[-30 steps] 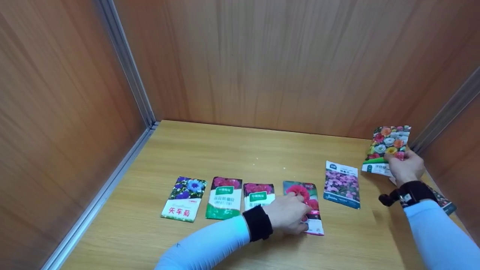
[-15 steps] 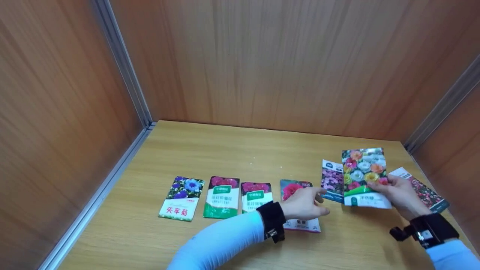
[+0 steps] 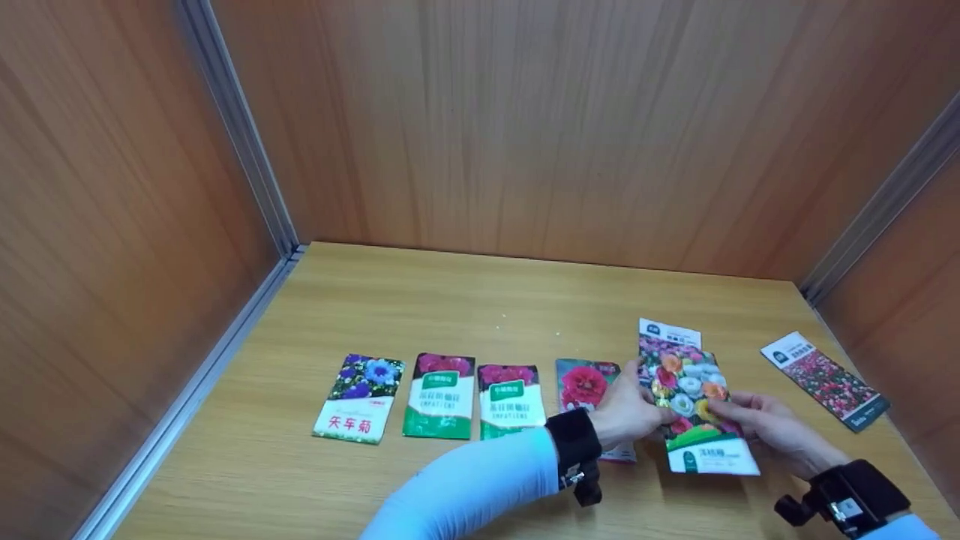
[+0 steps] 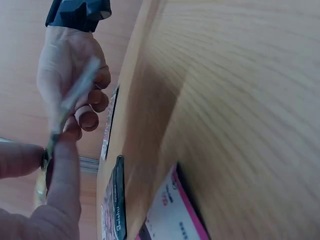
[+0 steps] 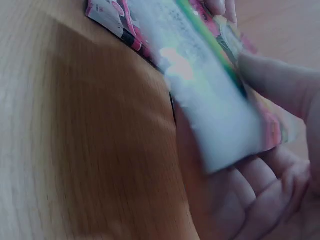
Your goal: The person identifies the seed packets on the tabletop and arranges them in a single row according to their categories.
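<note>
A flower seed packet (image 3: pixel 686 397) with many-coloured blooms and a white lower band is held above the table between both hands. My left hand (image 3: pixel 628 406) pinches its left edge, with thumb and finger on either side of it in the left wrist view. My right hand (image 3: pixel 776 429) grips its right edge, thumb (image 5: pixel 272 80) on the front and fingers behind. Beneath it lies a purple-flowered packet (image 3: pixel 651 346), partly covered. A red-flowered packet (image 3: pixel 585 384) lies under my left hand, its lower part mostly hidden.
Two green-and-white packets (image 3: pixel 439 397) and a blue-flowered packet (image 3: pixel 360 401) lie in a row to the left. A pink-flowered packet (image 3: pixel 825 379) lies slanted near the right wall. Wood panels (image 3: pixel 525 135) enclose the table (image 3: pixel 450 300).
My right hand has brought the many-coloured packet leftward and nearer from the right back corner. My left hand has moved right off the red-flowered packet and taken hold of the many-coloured packet's left edge.
</note>
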`<state>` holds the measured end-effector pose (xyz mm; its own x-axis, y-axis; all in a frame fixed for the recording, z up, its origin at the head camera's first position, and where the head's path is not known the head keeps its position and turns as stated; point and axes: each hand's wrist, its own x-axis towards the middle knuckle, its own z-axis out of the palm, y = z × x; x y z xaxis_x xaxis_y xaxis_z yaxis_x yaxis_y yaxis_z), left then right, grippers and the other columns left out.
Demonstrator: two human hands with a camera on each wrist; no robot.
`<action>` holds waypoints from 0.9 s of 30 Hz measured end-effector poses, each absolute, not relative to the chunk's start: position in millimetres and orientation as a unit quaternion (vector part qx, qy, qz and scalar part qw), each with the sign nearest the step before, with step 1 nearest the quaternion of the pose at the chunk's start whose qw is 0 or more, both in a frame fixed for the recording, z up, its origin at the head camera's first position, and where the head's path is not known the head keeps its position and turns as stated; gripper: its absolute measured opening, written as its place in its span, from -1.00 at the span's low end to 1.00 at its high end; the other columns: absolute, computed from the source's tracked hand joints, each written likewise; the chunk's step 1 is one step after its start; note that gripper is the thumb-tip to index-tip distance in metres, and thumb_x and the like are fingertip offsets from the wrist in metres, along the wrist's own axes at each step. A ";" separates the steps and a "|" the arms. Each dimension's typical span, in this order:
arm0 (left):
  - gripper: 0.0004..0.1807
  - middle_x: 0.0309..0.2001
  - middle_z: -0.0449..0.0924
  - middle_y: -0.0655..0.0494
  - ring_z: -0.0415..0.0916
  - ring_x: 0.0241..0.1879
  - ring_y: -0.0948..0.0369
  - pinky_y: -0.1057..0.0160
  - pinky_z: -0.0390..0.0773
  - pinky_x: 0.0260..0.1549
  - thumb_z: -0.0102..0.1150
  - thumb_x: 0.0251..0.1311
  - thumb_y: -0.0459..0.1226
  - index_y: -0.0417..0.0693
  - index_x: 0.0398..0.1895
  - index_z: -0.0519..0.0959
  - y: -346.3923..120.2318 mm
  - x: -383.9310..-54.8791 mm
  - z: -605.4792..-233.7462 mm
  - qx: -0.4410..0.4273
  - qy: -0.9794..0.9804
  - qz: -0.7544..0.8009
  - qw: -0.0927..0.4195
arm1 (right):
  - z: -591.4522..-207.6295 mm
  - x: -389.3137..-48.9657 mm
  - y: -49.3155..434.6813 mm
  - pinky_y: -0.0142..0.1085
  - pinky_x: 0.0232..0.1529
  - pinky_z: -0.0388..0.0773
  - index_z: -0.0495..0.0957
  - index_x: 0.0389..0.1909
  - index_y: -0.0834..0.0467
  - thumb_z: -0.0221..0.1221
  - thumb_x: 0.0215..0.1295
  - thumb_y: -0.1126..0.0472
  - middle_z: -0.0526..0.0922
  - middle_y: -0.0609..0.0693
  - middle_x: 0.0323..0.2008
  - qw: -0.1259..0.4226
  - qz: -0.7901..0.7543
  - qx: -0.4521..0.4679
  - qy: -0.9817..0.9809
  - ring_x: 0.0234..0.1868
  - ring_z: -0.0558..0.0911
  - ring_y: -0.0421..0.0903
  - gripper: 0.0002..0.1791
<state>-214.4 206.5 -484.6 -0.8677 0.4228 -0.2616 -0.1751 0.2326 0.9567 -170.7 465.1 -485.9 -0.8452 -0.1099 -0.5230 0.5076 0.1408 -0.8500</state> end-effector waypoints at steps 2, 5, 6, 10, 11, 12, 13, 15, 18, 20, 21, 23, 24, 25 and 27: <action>0.06 -0.20 0.71 0.11 0.68 -0.14 0.21 0.17 0.69 0.01 0.59 0.07 -0.42 0.10 0.61 0.18 205.5 -212.6 -486.5 0.098 0.766 0.593 0.228 | -485.7 -167.4 467.8 -0.27 -0.08 0.73 0.64 0.07 0.08 0.24 0.57 -0.01 0.82 0.00 -0.13 0.237 -0.638 0.153 0.716 -0.14 0.81 -0.08 -0.72; 0.19 0.14 0.64 0.16 0.62 0.07 0.24 0.19 0.62 0.14 0.64 0.00 -0.35 0.25 0.66 0.11 203.2 -207.2 -489.2 0.155 0.818 0.520 0.190 | -487.6 -162.1 471.5 -0.31 -0.20 0.73 0.67 -0.04 0.05 0.26 0.55 -0.01 0.81 -0.04 -0.21 0.252 -0.624 0.158 0.722 -0.26 0.79 -0.12 -0.78; 0.22 0.29 0.55 0.16 0.57 0.18 0.23 0.18 0.61 0.18 0.64 -0.01 -0.32 0.29 0.68 0.10 202.9 -204.7 -490.4 0.183 0.837 0.486 0.172 | -489.4 -160.4 472.4 -0.33 -0.25 0.72 0.68 -0.08 0.05 0.27 0.55 0.01 0.80 -0.06 -0.24 0.262 -0.618 0.153 0.725 -0.31 0.76 -0.14 -0.80; 0.12 0.62 0.10 0.15 0.22 0.51 0.14 0.14 0.54 0.29 0.63 0.02 -0.11 0.48 0.64 0.18 205.7 -192.9 -496.3 0.315 0.903 0.281 0.077 | -498.3 -155.0 473.0 -0.40 -0.34 0.67 0.70 -0.15 0.05 0.30 0.52 0.04 0.79 -0.09 -0.29 0.283 -0.597 0.139 0.737 -0.40 0.71 -0.20 -0.84; 0.01 0.63 0.08 0.16 0.14 0.55 0.12 0.12 0.51 0.32 0.60 0.07 -0.04 0.50 0.60 0.26 207.3 -189.7 -498.3 0.350 0.908 0.224 0.059 | -500.3 -153.7 472.5 -0.41 -0.37 0.66 0.70 -0.18 0.05 0.31 0.50 0.05 0.77 -0.10 -0.33 0.283 -0.587 0.140 0.746 -0.44 0.69 -0.22 -0.84; -0.11 0.61 0.11 0.17 0.08 0.56 0.11 0.11 0.49 0.33 0.56 0.11 0.03 0.51 0.53 0.35 208.6 -186.4 -499.8 0.385 0.906 0.170 0.044 | -502.0 -152.6 471.8 -0.42 -0.39 0.64 0.70 -0.20 0.06 0.34 0.48 0.04 0.76 -0.10 -0.37 0.281 -0.574 0.143 0.756 -0.46 0.67 -0.22 -0.83; -0.22 0.58 0.16 0.20 0.05 0.56 0.11 0.11 0.48 0.33 0.52 0.14 0.10 0.53 0.46 0.43 210.8 -183.1 -501.1 0.417 0.899 0.124 0.042 | -503.4 -151.4 471.0 -0.42 -0.43 0.61 0.70 -0.23 0.07 0.36 0.45 0.02 0.74 -0.11 -0.42 0.278 -0.555 0.146 0.771 -0.50 0.65 -0.22 -0.80; -0.40 0.47 0.27 0.26 0.09 0.50 0.14 0.12 0.48 0.30 0.43 0.20 0.21 0.56 0.33 0.53 214.5 -176.4 -503.6 0.472 0.878 0.058 0.062 | -505.0 -148.8 468.3 -0.43 -0.49 0.58 0.70 -0.31 0.10 0.42 0.38 -0.03 0.69 -0.11 -0.51 0.267 -0.507 0.158 0.804 -0.56 0.62 -0.22 -0.73; -0.45 0.35 0.34 0.34 0.16 0.37 0.25 0.23 0.51 0.17 0.33 0.27 0.28 0.55 0.32 0.55 219.5 -170.3 -506.7 0.520 0.844 0.002 0.129 | -504.6 -146.1 462.4 -0.42 -0.56 0.49 0.71 -0.42 0.14 0.50 0.25 -0.15 0.66 -0.08 -0.61 0.247 -0.420 0.166 0.857 -0.63 0.59 -0.20 -0.58; -0.38 0.35 0.34 0.37 0.19 0.31 0.29 0.26 0.50 0.19 0.28 0.30 0.31 0.53 0.40 0.50 222.4 -168.8 -507.9 0.531 0.832 -0.024 0.158 | -501.9 -145.4 457.9 -0.41 -0.57 0.42 0.71 -0.48 0.13 0.52 0.16 -0.24 0.64 -0.08 -0.64 0.229 -0.350 0.167 0.893 -0.63 0.58 -0.18 -0.51; -0.34 0.37 0.33 0.38 0.19 0.30 0.30 0.26 0.49 0.21 0.26 0.31 0.32 0.53 0.45 0.46 223.5 -168.8 -508.0 0.535 0.828 -0.034 0.167 | -499.6 -145.4 455.6 -0.40 -0.56 0.37 0.70 -0.51 0.12 0.52 0.12 -0.29 0.62 -0.09 -0.65 0.219 -0.314 0.166 0.909 -0.62 0.55 -0.18 -0.47; -0.30 0.38 0.31 0.39 0.19 0.29 0.32 0.28 0.45 0.26 0.24 0.32 0.33 0.54 0.51 0.41 225.0 -169.5 -507.2 0.538 0.822 -0.045 0.181 | -494.6 -146.1 450.7 -0.36 -0.52 0.27 0.67 -0.55 0.09 0.53 0.06 -0.34 0.55 -0.12 -0.66 0.203 -0.251 0.160 0.933 -0.59 0.50 -0.16 -0.43; -0.29 0.38 0.31 0.39 0.20 0.28 0.32 0.28 0.44 0.27 0.23 0.32 0.33 0.54 0.52 0.40 225.6 -169.6 -506.8 0.540 0.820 -0.050 0.181 | -492.1 -146.5 448.2 -0.34 -0.50 0.23 0.66 -0.56 0.08 0.54 0.04 -0.35 0.53 -0.12 -0.65 0.199 -0.230 0.155 0.940 -0.57 0.48 -0.14 -0.43; -0.27 0.38 0.30 0.40 0.20 0.28 0.32 0.29 0.44 0.28 0.22 0.33 0.34 0.54 0.54 0.38 226.1 -169.9 -506.4 0.542 0.818 -0.055 0.183 | -489.8 -146.8 445.7 -0.32 -0.46 0.23 0.65 -0.54 0.06 0.55 0.04 -0.33 0.52 -0.12 -0.63 0.198 -0.213 0.145 0.946 -0.53 0.47 -0.13 -0.45; -0.26 0.39 0.29 0.40 0.20 0.27 0.32 0.31 0.42 0.29 0.21 0.34 0.33 0.54 0.56 0.34 226.2 -170.4 -505.6 0.547 0.813 -0.056 0.191 | -486.5 -147.4 440.3 -0.29 -0.37 0.30 0.65 -0.47 0.05 0.58 0.06 -0.22 0.56 -0.11 -0.54 0.202 -0.204 0.107 0.952 -0.44 0.50 -0.11 -0.54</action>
<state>-170.4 226.2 -505.6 -0.3289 0.8679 -0.3723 0.9109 0.3956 0.1176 -147.4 440.3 -486.5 -0.8951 0.1212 -0.4292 0.2865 0.8937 -0.3451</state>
